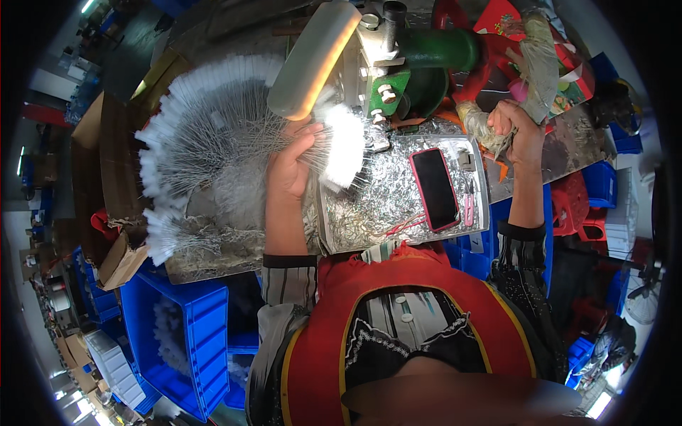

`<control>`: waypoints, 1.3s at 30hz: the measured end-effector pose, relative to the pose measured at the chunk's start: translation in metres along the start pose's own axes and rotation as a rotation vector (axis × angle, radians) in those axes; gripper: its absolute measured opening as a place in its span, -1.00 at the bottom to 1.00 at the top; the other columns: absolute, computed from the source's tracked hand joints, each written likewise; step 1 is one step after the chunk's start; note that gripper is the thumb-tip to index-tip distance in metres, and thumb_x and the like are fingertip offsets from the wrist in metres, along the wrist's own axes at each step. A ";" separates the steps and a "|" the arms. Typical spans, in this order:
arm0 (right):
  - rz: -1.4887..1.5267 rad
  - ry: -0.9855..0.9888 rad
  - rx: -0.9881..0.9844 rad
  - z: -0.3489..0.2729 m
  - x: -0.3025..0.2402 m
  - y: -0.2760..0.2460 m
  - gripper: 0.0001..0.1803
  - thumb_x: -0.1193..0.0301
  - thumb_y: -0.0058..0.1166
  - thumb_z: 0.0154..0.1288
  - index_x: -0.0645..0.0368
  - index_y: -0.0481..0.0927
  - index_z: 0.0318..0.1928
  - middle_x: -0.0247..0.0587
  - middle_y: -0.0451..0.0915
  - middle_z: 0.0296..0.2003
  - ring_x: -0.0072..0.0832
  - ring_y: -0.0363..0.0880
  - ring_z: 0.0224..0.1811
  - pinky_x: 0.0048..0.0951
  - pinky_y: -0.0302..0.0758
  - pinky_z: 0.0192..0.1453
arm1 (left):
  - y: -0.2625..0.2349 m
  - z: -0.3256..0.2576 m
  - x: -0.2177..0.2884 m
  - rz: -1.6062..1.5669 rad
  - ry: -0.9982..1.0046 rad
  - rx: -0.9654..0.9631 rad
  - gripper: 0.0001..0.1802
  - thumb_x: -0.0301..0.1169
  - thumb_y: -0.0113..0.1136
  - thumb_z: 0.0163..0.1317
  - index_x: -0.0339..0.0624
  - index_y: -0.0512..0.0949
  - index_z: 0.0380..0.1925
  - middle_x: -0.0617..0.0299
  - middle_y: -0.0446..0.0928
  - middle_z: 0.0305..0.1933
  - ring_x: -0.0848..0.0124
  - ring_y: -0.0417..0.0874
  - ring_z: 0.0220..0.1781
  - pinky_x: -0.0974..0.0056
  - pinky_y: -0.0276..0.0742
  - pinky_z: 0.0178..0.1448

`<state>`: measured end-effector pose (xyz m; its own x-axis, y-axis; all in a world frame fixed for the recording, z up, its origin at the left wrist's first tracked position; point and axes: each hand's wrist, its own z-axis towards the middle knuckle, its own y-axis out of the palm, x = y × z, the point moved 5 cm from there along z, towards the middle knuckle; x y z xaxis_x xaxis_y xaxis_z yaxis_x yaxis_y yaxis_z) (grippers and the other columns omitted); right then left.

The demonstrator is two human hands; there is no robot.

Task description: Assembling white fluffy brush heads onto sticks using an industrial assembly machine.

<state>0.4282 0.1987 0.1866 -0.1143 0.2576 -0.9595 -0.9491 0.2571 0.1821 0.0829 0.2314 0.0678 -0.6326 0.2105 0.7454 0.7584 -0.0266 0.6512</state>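
My left hand (290, 167) is closed around a bunch of thin wire brushes (346, 150), their white bristle ends fanned out to the right under bright light. Beside that hand, on its left, spreads a big heap of similar wire brushes (206, 121) with white tips outward. A green hand press (440, 50) with bolts stands on the bench ahead of me. My right hand (518, 131) is wrapped round a cloth-bound lever handle (476, 122) at the right of the press. Above the left hand hangs a long lit lamp (316, 60), partly covering the heap and fingertips.
A foil-like covered board (362, 224) carries a phone (435, 188) in a red case and pink thread snips (469, 206). Blue crates (206, 348) stand below the bench at left, one with white pieces inside. A cardboard box (121, 259) borders the heap; red stools (568, 202) are at right.
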 end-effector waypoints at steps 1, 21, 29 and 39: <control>-0.002 0.001 0.002 0.000 0.000 0.000 -0.76 0.58 -0.02 -0.01 0.25 0.38 -0.76 -0.27 0.29 -0.81 -0.45 0.32 -0.73 -0.45 0.33 -0.50 | 0.000 0.001 0.000 -0.001 -0.003 -0.001 -0.56 -0.64 0.00 0.00 -0.39 0.33 -0.02 0.00 0.51 -0.15 0.31 0.53 -0.17 0.27 0.46 0.01; 0.044 -0.269 -0.099 0.000 0.034 -0.002 -0.74 0.60 -0.04 0.00 0.22 0.32 -0.78 -0.25 0.27 -0.81 -0.47 0.30 -0.72 -0.46 0.33 -0.48 | 0.000 0.006 0.002 -0.013 0.016 -0.043 -0.48 -0.66 -0.04 -0.02 -0.36 0.25 0.05 -0.01 0.47 -0.09 0.26 0.54 -0.15 0.23 0.47 0.00; -0.018 0.027 -0.022 0.002 -0.005 0.004 -0.76 0.56 -0.02 -0.01 0.25 0.37 -0.77 -0.28 0.27 -0.82 -0.47 0.30 -0.73 -0.47 0.32 -0.50 | -0.004 0.004 0.000 -0.062 0.080 -0.065 -0.46 -0.67 -0.04 -0.04 -0.35 0.25 0.05 -0.03 0.46 -0.08 0.24 0.54 -0.14 0.20 0.47 0.01; 0.004 0.028 -0.023 0.002 0.001 -0.002 -0.76 0.58 -0.03 0.00 0.25 0.39 -0.76 -0.27 0.30 -0.81 -0.47 0.33 -0.71 -0.46 0.33 -0.49 | -0.003 0.010 0.000 -0.001 0.025 -0.045 -0.47 -0.65 -0.04 -0.03 -0.36 0.25 0.05 -0.03 0.45 -0.06 0.23 0.53 -0.12 0.20 0.44 0.04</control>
<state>0.4303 0.2006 0.1857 -0.1255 0.2325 -0.9645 -0.9551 0.2348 0.1809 0.0821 0.2416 0.0639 -0.6375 0.1863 0.7476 0.7503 -0.0703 0.6573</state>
